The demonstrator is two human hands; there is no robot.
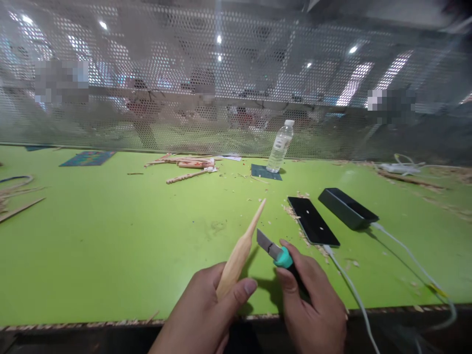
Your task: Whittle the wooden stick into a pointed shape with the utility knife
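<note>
Stick: a pale wood stick (238, 258), fat at the bottom and thin at the top. It is held up over the near edge of the tabletop (121, 246), around the middle, with its tip toward the far edge and leaning right.
Stick's feel: it looks light and stiff. The wood looks smooth, so it may slide a little. The thin tip could snap most easily.
Where to hold it: the fat part seems best, well away from the tip.
Left hand: the left hand (206, 305) is closed around the fat bottom end, with the thumb along the stick's right side. The other fingers are mostly hidden, so I cannot tell just how they curl.
Right hand: the right hand (313, 300) is closed around the black handle of a knife (283, 259). Thumb and pointer finger sit just behind its green collar.
Blade: it points up and left, just beside the stick, with a small gap showing.
Right side of tabletop: a phone (313, 221) lies flat, with wood chips (291, 212) along its left side.
</note>
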